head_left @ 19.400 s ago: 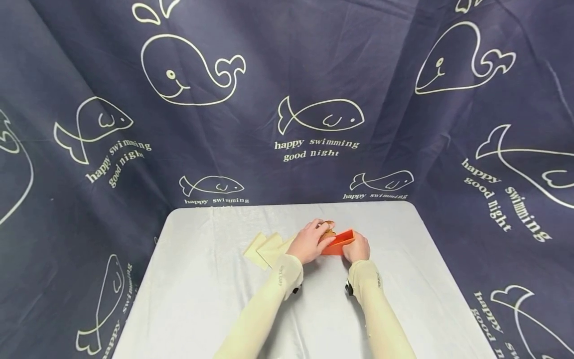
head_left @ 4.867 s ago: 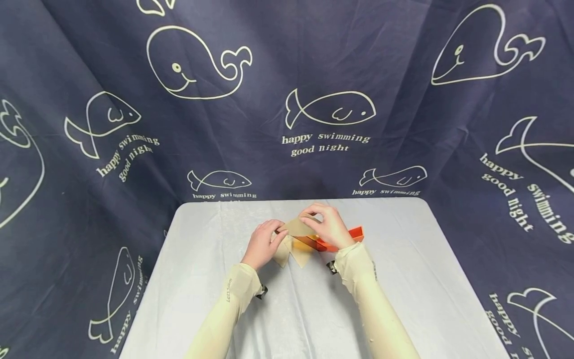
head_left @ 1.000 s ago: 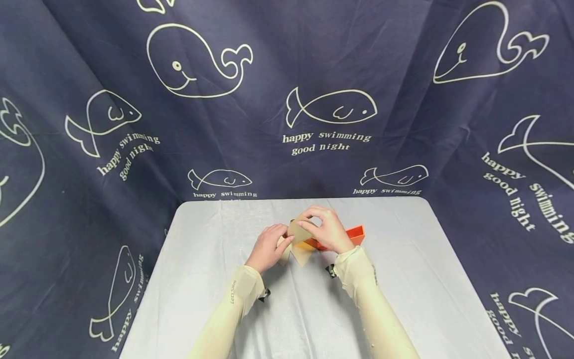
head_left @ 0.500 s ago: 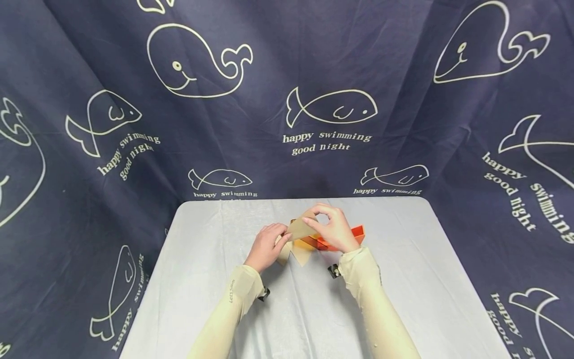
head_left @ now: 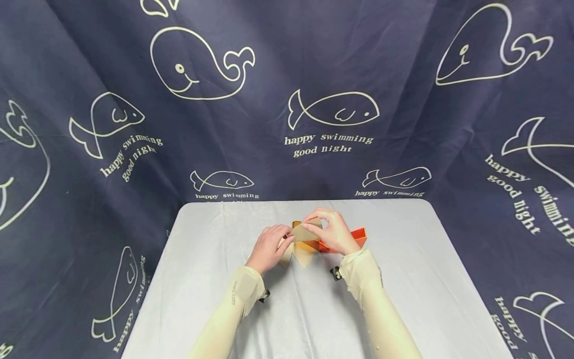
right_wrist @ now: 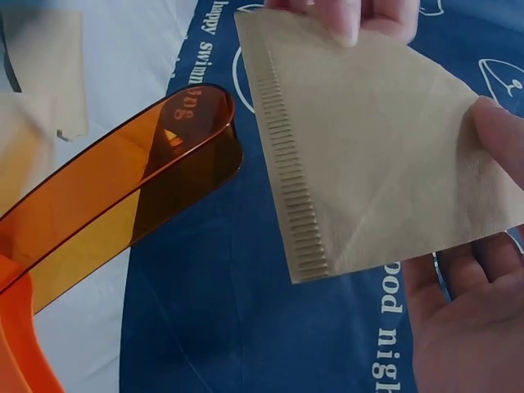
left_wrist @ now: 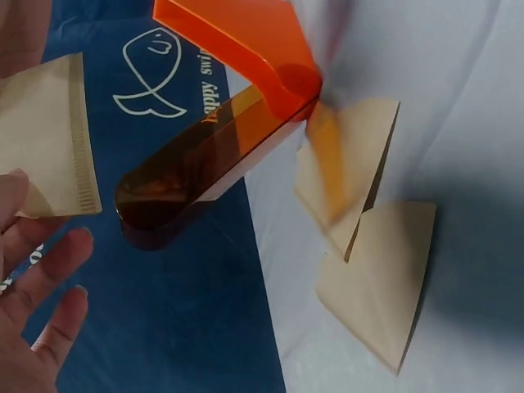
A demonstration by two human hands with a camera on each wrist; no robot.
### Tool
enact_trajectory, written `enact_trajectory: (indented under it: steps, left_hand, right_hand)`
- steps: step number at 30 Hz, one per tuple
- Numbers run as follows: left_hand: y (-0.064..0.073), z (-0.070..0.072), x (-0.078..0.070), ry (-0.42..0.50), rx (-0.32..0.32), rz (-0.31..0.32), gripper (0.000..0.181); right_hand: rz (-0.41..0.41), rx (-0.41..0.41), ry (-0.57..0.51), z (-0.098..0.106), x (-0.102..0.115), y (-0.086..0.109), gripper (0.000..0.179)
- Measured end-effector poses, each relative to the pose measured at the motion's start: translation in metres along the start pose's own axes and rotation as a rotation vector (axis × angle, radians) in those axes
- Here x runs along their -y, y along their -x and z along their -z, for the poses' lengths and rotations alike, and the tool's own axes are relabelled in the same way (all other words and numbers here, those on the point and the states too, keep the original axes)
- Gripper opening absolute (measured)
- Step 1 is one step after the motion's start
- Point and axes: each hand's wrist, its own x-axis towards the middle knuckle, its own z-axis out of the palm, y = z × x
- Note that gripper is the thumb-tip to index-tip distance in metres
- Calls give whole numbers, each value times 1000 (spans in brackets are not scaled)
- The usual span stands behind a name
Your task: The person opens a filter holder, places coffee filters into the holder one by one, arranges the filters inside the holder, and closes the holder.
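A brown paper coffee filter (right_wrist: 368,147) with a crimped seam along one edge is held up between both hands. My left hand (head_left: 269,247) pinches one end of it between thumb and fingers. At the other end, my right hand (head_left: 334,234) grips it, thumb on the near face and fingers behind. Below the raised filter lies a see-through amber holder (left_wrist: 196,164) with a rounded end, joined to an orange open-topped part (head_left: 358,235). The hands partly cover this piece in the head view.
Two more brown filters (left_wrist: 385,270) lie on the pale tablecloth (head_left: 305,319), close to the amber holder and toward the person. A dark blue curtain (head_left: 251,124) with whale and fish drawings surrounds the table behind and at both sides.
Long before, the left hand was at the amber part and the right gripped the orange part. Both hands later lifted a filter; over the last second it has tilted and turned between them.
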Motion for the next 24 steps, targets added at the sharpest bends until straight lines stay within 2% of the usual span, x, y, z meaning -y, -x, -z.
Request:
enact_trajectory:
  steps: [7,11,15,20,24]
  left_hand:
    - [-7,-4,-2,0,-70,-74,12]
    - [-12,-5,-5,5,-87,-74,10]
    - [-17,-8,-5,-8,-57,-60,12]
    - [-24,-15,-8,-15,-32,-47,14]
    - [-32,-26,-11,-14,-23,-41,15]
  right_hand:
    - [-20,-16,-28,2,-2,3,7]
    - [-47,-52,-32,11,-5,8,14]
    - [-90,-204,-87,29,-24,21,21]
    - [-173,-428,-251,52,-57,41,26]
    - [-278,-538,-299,59,-80,52,33]
